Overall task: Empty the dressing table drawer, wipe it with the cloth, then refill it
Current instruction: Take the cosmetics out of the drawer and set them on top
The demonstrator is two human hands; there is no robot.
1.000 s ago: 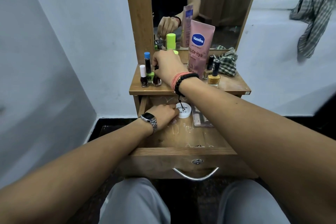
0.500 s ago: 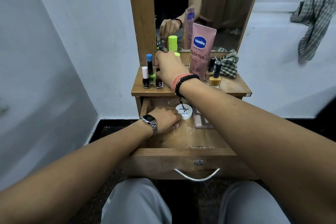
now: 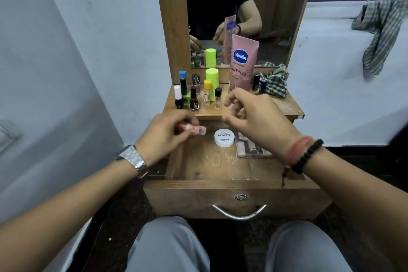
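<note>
The wooden drawer (image 3: 234,185) stands pulled out below the dressing table top (image 3: 284,106). Inside it lie a white round nail polish remover tub (image 3: 224,137) and a flat makeup palette (image 3: 251,147). My left hand (image 3: 163,137) hovers over the drawer's left back corner, shut on a small pinkish tube (image 3: 194,128). My right hand (image 3: 256,117) hangs over the drawer's back edge, fingers apart and holding nothing. On the top stand several nail polish bottles (image 3: 193,99), a green stick (image 3: 212,77), a pink Vaseline tube (image 3: 241,62) and a checked cloth (image 3: 274,83).
A mirror (image 3: 238,13) rises behind the table top. White walls close in on both sides. A checked garment (image 3: 384,26) hangs at the upper right. My knees (image 3: 167,243) sit just under the drawer front and its metal handle (image 3: 239,213).
My right hand let go of a small bottle on the top and drew back toward the drawer. My left hand rose out of the drawer with the small pinkish tube in it.
</note>
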